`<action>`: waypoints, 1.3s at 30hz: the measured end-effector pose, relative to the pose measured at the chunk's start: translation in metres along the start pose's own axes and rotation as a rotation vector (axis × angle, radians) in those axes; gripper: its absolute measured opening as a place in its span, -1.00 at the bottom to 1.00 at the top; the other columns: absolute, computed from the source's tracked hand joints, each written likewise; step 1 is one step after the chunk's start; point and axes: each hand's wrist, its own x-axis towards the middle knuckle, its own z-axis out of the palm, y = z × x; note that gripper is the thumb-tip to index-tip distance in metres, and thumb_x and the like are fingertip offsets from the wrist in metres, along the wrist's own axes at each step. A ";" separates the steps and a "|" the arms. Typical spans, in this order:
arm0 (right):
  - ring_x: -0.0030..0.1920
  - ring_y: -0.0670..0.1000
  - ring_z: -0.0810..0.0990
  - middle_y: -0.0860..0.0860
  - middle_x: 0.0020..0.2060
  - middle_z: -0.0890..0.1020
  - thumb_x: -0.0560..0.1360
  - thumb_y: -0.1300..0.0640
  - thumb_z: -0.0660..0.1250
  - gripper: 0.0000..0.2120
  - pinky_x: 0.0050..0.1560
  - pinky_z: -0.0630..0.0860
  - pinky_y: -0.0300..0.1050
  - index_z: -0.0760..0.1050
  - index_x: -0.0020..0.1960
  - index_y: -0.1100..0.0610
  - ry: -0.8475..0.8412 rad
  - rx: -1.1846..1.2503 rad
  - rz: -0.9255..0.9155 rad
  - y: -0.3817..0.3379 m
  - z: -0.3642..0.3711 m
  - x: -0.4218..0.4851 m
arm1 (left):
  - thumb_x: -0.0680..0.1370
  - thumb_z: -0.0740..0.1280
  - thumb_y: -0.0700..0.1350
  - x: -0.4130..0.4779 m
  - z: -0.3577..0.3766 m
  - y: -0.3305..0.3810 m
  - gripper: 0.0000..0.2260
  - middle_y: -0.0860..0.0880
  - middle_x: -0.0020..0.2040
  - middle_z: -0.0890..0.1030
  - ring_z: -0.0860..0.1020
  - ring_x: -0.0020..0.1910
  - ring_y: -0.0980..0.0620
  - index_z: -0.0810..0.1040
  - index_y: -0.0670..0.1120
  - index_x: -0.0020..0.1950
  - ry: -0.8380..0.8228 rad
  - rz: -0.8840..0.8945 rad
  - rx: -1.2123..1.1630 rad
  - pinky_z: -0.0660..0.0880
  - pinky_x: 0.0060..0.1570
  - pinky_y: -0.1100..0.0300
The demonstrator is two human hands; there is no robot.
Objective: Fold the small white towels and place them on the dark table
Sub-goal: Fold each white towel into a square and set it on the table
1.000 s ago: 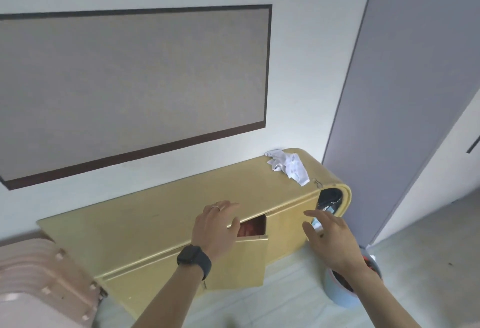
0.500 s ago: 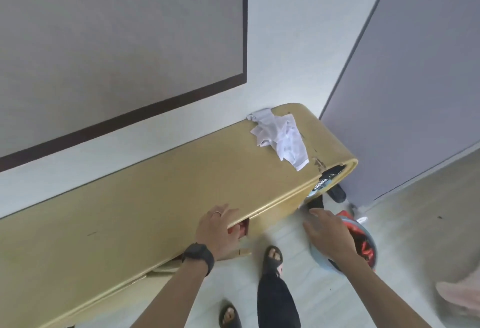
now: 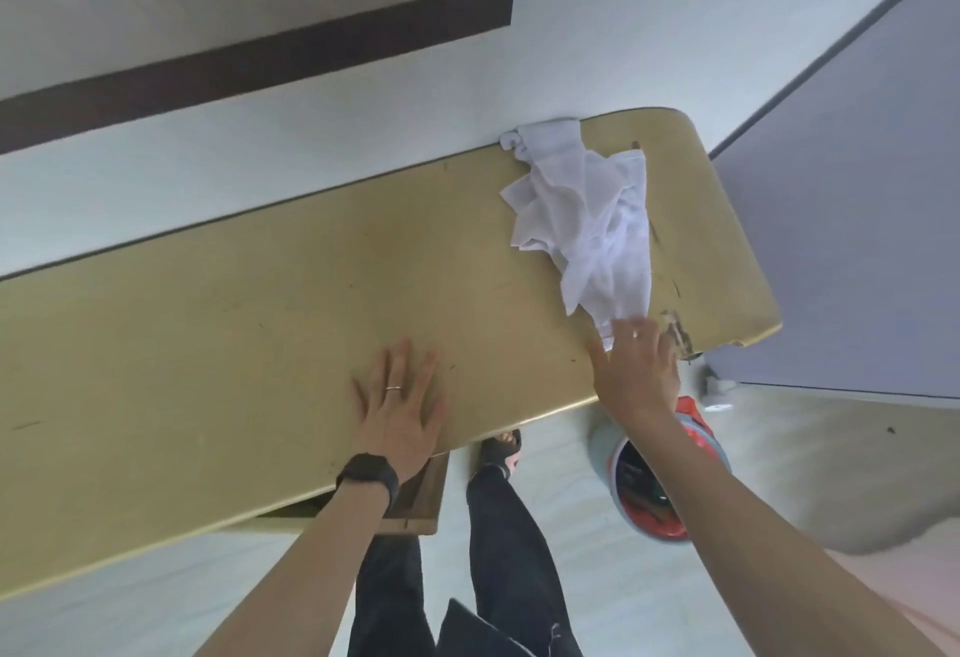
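Towels point(image 3: 587, 225): crumpled heap, desk point(image 3: 234, 344) right end | Left hand point(image 3: 400, 412): fingers point(image 3: 402, 365) straight, flat on desk, likely bracing | Right hand point(image 3: 636, 370): fingers spread, holding nothing, at heap's near corner for pickup

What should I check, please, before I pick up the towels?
1. Towels within reach: ok, the right hand has its fingertips at the heap's near corner.
2. Right hand free: ok, fingers spread, holding nothing.
3. Left hand free: ok, flat on the cabinet.
4. Towels folded: not ok, crumpled in a heap.
5. Towel count: cannot tell.
6. Dark table located: cannot tell, none in view.
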 end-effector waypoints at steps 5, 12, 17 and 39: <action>0.02 0.21 0.49 0.16 0.03 0.52 0.62 0.18 0.15 -0.86 -0.11 0.44 0.03 0.39 0.12 0.22 0.000 0.053 -0.051 -0.015 -0.010 0.001 | 0.64 0.00 0.23 0.001 -0.013 -0.001 -0.43 0.10 0.59 -0.32 -0.27 0.57 -0.06 -0.28 0.31 0.54 -0.099 -0.008 0.003 -0.27 0.46 -0.24; -0.22 0.02 0.69 -0.01 -0.23 0.70 0.61 0.08 0.29 -0.94 -0.19 0.53 -0.12 0.44 0.04 0.03 -0.131 1.026 -0.022 -0.098 -0.134 -0.041 | 0.50 0.35 0.19 -0.002 -0.117 0.032 -0.33 0.04 0.50 0.32 0.29 0.44 -0.07 0.15 0.19 0.55 0.022 0.092 -0.446 0.26 0.41 -0.05; -0.21 -0.01 0.70 0.04 -0.22 0.68 0.60 0.18 0.29 -0.87 -0.13 0.61 -0.18 0.55 0.09 0.00 -0.215 1.161 -0.224 -0.153 -0.198 -0.093 | 0.44 0.45 0.20 -0.029 -0.204 0.035 -0.43 0.20 0.36 0.41 0.36 0.32 0.12 0.35 0.28 0.41 0.194 0.296 -0.604 0.32 0.30 0.12; -0.19 -0.11 0.58 -0.16 0.06 0.47 0.58 -0.07 0.30 -0.80 -0.03 0.45 -0.15 0.68 0.02 -0.04 -0.036 0.191 -0.692 -0.227 -0.106 -0.192 | 0.70 0.05 0.02 -0.135 -0.211 -0.214 -0.69 0.00 0.16 0.59 0.49 0.16 -0.05 0.53 -0.01 0.25 0.170 0.233 0.081 0.32 0.21 0.09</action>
